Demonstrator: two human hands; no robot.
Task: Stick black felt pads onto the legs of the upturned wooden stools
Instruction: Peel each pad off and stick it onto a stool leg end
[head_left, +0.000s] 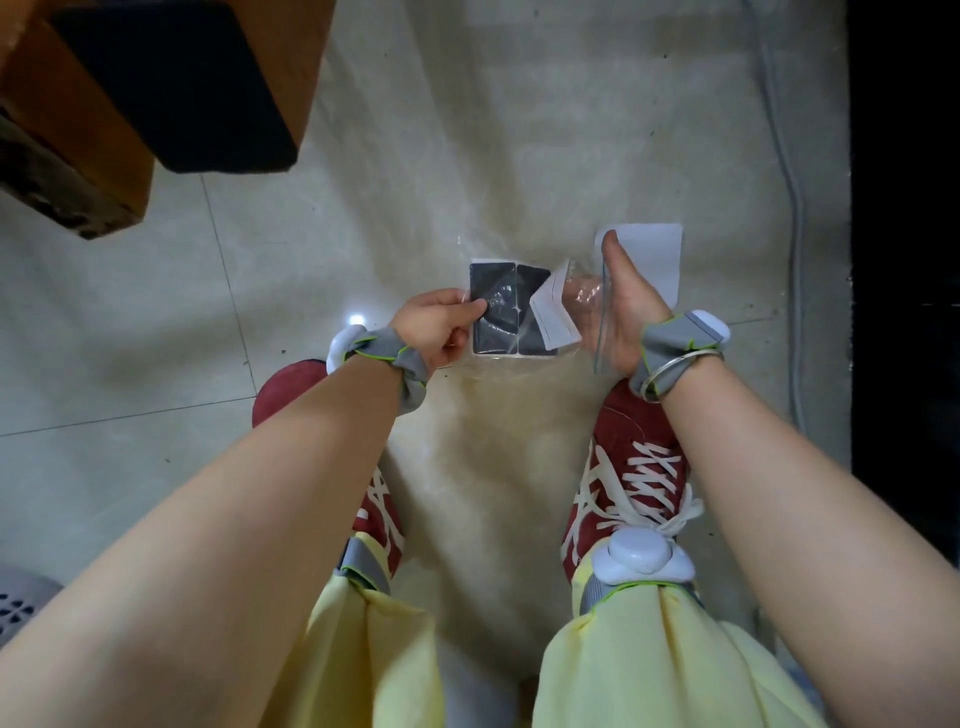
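Left hand (439, 325): fingers pinching the left edge of the felt pad sheet (506, 310).
Right hand (621, 306): fingers gripping the clear plastic bag (582, 301) and white backing paper (655, 255).
Sheet: hovering between both hands, above the floor (493, 156).
Stool (156, 88): standing far left.

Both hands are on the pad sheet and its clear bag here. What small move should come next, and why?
Probably peel one black pad off the sheet of felt pads. The left hand pinches its edge, the right hand holds white backing paper and the clear bag, and the stool leg nearby already shows black on its end.
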